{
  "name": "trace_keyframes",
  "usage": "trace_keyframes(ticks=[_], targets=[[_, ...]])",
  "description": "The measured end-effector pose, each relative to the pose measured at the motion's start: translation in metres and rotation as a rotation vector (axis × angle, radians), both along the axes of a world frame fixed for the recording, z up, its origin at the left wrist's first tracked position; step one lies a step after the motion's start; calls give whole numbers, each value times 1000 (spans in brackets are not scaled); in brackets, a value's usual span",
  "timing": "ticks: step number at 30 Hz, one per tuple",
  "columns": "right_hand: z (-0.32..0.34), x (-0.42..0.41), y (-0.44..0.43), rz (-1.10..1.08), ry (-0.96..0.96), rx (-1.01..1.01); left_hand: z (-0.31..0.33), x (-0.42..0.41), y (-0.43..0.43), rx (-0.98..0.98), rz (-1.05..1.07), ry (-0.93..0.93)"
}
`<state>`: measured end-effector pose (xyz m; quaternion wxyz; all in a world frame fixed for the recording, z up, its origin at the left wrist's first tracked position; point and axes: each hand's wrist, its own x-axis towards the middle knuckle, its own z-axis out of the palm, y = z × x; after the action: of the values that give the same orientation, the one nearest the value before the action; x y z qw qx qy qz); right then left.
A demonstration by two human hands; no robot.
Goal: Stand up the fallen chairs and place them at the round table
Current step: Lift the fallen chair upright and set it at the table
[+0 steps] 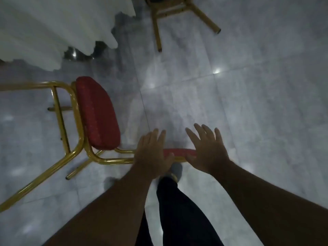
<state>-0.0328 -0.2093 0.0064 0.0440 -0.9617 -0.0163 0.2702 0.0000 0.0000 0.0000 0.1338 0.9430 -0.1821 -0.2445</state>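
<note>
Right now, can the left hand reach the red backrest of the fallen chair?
Probably yes. The left hand, fingers spread, already overlaps one end of the red backrest of the fallen chair, with the right hand at the other end. Nothing lies between; actual contact is unclear.

arms: bare, no sleeves | hands: bare, no rings | legs: dark trousers [177,210] | foot: grey shoe [175,170]

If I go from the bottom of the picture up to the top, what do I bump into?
Dark trouser leg → the two hands, left hand and right hand → fallen chair's red seat → white tablecloth and second chair's gold legs.
</note>
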Motion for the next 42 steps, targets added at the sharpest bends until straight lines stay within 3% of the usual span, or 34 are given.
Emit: trace_keyframes(ticks=[13, 20, 24, 30, 37, 42], targets=[[-159, -46, 3, 87, 162, 84, -162, -44, -11, -63, -102, 16], [-208, -69, -8, 58, 14, 277, -201, -64, -33, -62, 25, 136], [-228, -81, -6, 67, -23, 322, -210, -74, -34, 30, -20, 7], [-241, -88, -8, 78, -155, 308, -223, -81, -34, 100, -97, -210], [-232, -84, 1, 97, -197, 268, -218, -81, -33, 173, -96, -262], [-201, -76, 13, 91, -223, 262, -203, -76, -13, 73, -81, -227]])
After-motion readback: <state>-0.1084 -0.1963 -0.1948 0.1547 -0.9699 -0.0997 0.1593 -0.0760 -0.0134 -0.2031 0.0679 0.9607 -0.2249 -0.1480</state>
